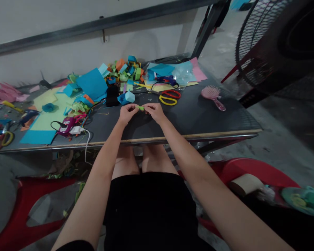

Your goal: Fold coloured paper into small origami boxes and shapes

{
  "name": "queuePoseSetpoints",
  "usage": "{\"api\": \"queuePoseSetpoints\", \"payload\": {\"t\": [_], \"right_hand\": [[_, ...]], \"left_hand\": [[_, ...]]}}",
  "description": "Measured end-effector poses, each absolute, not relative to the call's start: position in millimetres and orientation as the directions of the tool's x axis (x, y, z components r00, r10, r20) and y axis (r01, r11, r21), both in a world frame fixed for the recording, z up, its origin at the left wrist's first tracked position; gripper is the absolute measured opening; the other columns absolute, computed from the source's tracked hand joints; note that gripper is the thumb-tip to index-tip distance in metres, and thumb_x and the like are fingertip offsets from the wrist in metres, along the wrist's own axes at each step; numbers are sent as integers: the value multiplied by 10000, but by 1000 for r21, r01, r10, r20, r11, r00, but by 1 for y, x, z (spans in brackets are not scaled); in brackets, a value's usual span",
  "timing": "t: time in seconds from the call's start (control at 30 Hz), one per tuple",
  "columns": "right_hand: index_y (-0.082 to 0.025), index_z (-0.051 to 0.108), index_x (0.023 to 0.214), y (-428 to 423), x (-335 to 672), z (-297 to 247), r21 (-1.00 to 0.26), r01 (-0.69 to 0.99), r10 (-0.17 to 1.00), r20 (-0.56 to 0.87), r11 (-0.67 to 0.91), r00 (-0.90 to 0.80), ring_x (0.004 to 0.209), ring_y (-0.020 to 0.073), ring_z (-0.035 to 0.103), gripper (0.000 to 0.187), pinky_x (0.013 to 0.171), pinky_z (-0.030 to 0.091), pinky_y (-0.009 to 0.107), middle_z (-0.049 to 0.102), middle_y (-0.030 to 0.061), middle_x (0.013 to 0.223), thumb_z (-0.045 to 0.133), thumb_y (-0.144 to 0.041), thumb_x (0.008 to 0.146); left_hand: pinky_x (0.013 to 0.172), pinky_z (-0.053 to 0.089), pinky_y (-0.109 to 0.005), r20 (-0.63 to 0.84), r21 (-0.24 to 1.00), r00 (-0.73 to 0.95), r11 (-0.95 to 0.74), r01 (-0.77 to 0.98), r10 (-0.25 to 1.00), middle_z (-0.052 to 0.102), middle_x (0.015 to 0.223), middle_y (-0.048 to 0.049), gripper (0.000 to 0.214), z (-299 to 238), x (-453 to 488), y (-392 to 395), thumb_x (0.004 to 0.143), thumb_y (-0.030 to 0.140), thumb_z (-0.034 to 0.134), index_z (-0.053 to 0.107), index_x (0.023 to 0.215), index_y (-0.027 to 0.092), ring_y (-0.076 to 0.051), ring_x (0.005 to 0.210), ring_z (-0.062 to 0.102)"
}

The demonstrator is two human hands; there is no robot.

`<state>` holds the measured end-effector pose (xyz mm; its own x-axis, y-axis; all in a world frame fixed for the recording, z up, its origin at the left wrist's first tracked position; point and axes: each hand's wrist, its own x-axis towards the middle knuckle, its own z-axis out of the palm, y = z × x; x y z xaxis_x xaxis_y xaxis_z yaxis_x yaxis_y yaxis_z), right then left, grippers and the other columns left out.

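Observation:
Between my two hands, a small strip of bright green paper (140,108) is held just above the dark tabletop. My left hand (127,113) pinches its left end, and my right hand (155,111) pinches the right end. The fingers cover most of the strip, so its full shape is hidden. Just beyond my left hand sit a blue folded paper piece (126,98) and a black phone-like object (112,96). Scissors with red and yellow handles (169,97) lie past my right hand.
A heap of folded coloured paper pieces (125,71) lies at the back. To the left are blue sheets (92,83), a purple power adapter (67,126) and more scissors (3,139). A pink hairbrush (213,96) rests at right; a fan (277,45) stands beyond the table.

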<state>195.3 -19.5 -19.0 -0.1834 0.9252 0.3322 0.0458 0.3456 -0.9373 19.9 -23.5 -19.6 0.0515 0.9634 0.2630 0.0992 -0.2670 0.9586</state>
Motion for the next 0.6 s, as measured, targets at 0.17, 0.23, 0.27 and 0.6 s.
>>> {"api": "queuePoseSetpoints", "payload": {"t": [0.17,0.23,0.27,0.6], "right_hand": [[-180,818,846,-21,198,-18,-922,84,912,353,377,-211,570,144,573,322,577,466,284,716,30,653,653,-430,726],[-183,820,864,-21,198,-19,-922,85,910,353,378,-217,574,145,576,327,582,466,286,721,30,661,654,-430,728],[-183,820,876,-21,199,-19,-922,84,909,353,378,-219,574,144,575,331,581,463,285,718,28,656,654,-429,729],[-186,820,899,-17,197,-24,-930,28,912,354,367,-206,662,171,661,339,672,528,308,773,44,770,725,-444,701]], "left_hand": [[664,477,-249,260,954,41,-263,141,965,699,698,-8,314,-19,20,-24,642,435,809,728,741,148,-114,638,598],[688,494,-259,264,955,26,-265,136,964,718,715,-13,288,-19,19,-24,638,410,810,745,748,151,-123,655,616],[707,505,-268,262,956,16,-262,129,965,728,725,-17,275,-19,19,-24,634,395,814,753,750,153,-131,670,630],[760,552,-327,223,970,-31,-218,111,974,771,797,-53,344,-24,18,-20,618,388,831,799,869,156,-169,715,672]]}}
